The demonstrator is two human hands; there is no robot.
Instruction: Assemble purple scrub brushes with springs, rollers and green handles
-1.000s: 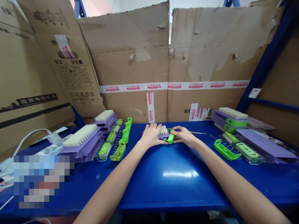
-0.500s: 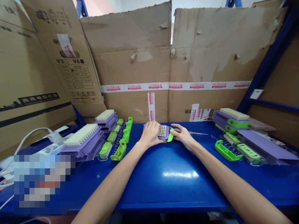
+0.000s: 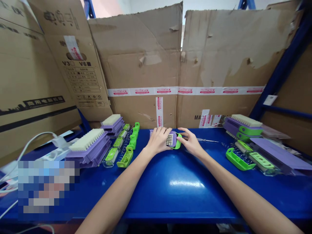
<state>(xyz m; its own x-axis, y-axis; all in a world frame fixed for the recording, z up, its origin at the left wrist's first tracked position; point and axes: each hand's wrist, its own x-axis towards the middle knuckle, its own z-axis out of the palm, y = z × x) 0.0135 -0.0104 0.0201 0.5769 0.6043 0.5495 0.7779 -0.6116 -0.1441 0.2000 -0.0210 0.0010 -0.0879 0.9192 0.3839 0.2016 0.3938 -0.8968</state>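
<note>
My left hand (image 3: 158,140) is wrapped over a purple brush head (image 3: 174,139) near the back middle of the table. Short pale bristles (image 3: 169,139) face up beside its fingers. At the brush head's right end sits a green plastic end piece (image 3: 179,143), touching the purple body. My right hand (image 3: 191,143) grips this green piece between thumb and fingers. Its other fingertips are partly out of sight behind the piece. Just right of that hand lies a thin screwdriver (image 3: 207,140) with a clear handle.
On the left stand stacked purple brush heads (image 3: 90,146), green-topped clear parts (image 3: 111,156), springs (image 3: 123,143) and green end pieces (image 3: 126,157). More brush heads (image 3: 246,121), a green end piece (image 3: 240,160) and a purple panel (image 3: 280,152) lie right. Cardboard (image 3: 141,71) walls the back.
The green end piece now sits closer against the purple brush head, and the gap between them has narrowed. Both hands keep nearly the same place. The view has shifted slightly.
</note>
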